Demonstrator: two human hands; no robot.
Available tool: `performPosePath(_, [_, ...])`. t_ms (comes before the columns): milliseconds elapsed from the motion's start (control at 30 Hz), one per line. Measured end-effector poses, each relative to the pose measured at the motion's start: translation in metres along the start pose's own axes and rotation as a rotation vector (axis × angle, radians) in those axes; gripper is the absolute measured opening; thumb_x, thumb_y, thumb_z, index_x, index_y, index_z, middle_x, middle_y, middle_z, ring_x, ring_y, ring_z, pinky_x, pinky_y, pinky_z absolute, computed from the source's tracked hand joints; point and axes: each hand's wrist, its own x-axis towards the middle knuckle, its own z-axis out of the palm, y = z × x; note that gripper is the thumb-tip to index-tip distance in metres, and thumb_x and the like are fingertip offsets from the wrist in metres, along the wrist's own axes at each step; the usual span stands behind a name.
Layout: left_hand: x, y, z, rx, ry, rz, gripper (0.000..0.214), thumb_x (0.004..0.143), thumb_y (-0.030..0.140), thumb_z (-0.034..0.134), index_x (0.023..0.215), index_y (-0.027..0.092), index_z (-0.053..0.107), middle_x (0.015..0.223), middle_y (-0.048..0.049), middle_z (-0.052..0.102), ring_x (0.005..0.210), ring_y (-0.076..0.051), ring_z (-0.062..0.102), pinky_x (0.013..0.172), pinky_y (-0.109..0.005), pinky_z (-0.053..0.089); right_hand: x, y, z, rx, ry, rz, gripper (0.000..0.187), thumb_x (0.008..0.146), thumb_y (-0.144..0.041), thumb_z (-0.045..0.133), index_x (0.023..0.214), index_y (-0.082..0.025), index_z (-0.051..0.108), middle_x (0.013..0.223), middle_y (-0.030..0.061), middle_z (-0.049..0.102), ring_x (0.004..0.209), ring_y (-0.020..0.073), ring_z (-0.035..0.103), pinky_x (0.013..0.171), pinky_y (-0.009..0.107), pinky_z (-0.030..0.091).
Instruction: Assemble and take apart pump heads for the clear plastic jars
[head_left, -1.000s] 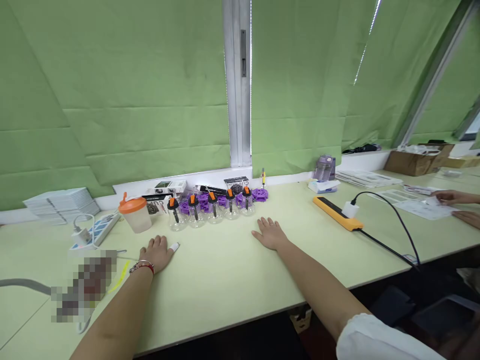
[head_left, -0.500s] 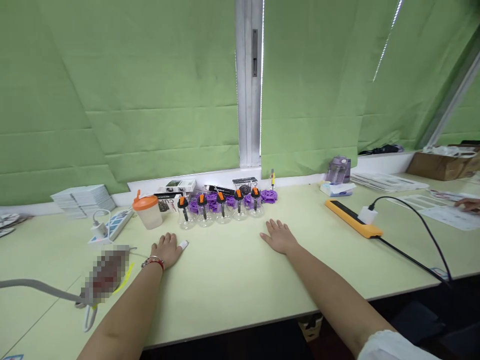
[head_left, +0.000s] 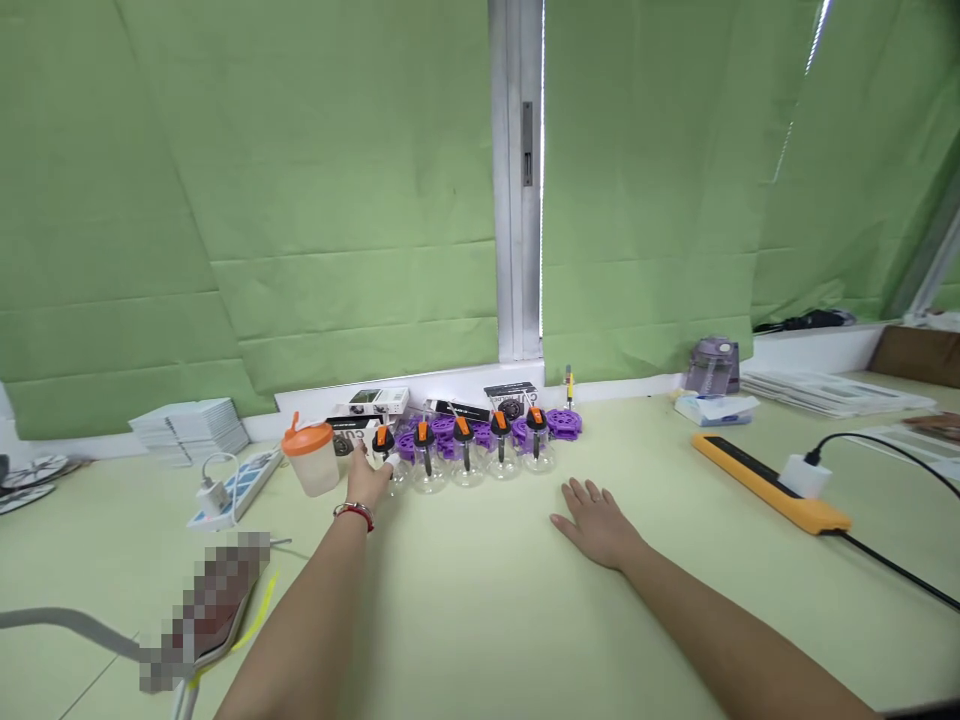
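Observation:
Several small clear glass dispenser bottles [head_left: 468, 463] with black and orange lids stand upright in a row on the table. My left hand [head_left: 365, 481] is at the leftmost glass bottle [head_left: 383, 440], fingers on its left side and the white-wrapped thumb on its right, closed around it. Part of that bottle is hidden by the hand. My right hand [head_left: 601, 526] lies flat, palm down and fingers spread, on the pale table [head_left: 480, 600], right of the row and touching no bottle.
Behind the row are purple plastic pieces [head_left: 564, 424] and small boxes. An orange-lidded cup [head_left: 312, 460] stands left of the bottles, near a white power strip [head_left: 238, 490]. A phone-like blurred object [head_left: 217, 610] lies front left. An orange power strip [head_left: 769, 482] with a cable is at right.
My left hand has moved forward and right from the tabletop to the leftmost bottle and closed around it. My right hand stays flat on the table. The view has tilted slightly up.

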Motion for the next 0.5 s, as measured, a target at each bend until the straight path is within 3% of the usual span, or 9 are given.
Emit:
performPosePath(167, [0.006,0.004,0.014,-0.123,0.026,0.006,0.06,0.071,0.033,0.061,0.125,0.014,0.043,0.113,-0.0155,0.062,0.101,-0.028,0.06,0.087,-0.038,0.047,0.002,0.0,0.0,0.02,0.005,0.003,0.087,0.082,-0.072,0.01,0.148,-0.015,0.021,0.155,0.0079,0.012,0.141,0.0326,0.007,0.112,0.048,0.006])
performPosePath(267, [0.004,0.001,0.016,-0.177,0.058,-0.028,0.05,0.069,0.03,0.061,0.113,0.01,0.051,0.101,-0.0168,0.065,0.092,-0.029,0.061,0.081,-0.042,0.048,0.001,-0.001,-0.001,0.027,0.004,-0.003,0.088,0.082,-0.072,0.01,0.148,-0.014,0.02,0.155,0.0087,0.011,0.141,0.0332,0.007,0.113,0.048,0.005])
performPosePath(367, [-0.001,0.004,0.008,-0.262,0.113,-0.038,0.043,0.072,0.033,0.056,0.109,0.01,0.053,0.097,-0.0146,0.065,0.088,-0.026,0.062,0.078,-0.04,0.05,0.001,-0.001,-0.003,0.028,0.002,-0.003,0.089,0.082,-0.072,0.008,0.148,-0.013,0.02,0.155,0.01,0.011,0.141,0.0341,0.006,0.112,0.048,0.004])
performPosePath(500, [-0.013,0.016,-0.016,-0.394,0.211,-0.033,0.042,0.078,0.034,0.045,0.113,0.012,0.05,0.108,-0.0125,0.061,0.096,-0.022,0.061,0.079,-0.033,0.052,0.0,-0.001,-0.003,0.028,0.0,-0.005,0.089,0.082,-0.072,0.007,0.148,-0.012,0.019,0.155,0.0104,0.011,0.141,0.034,0.006,0.112,0.048,0.003])
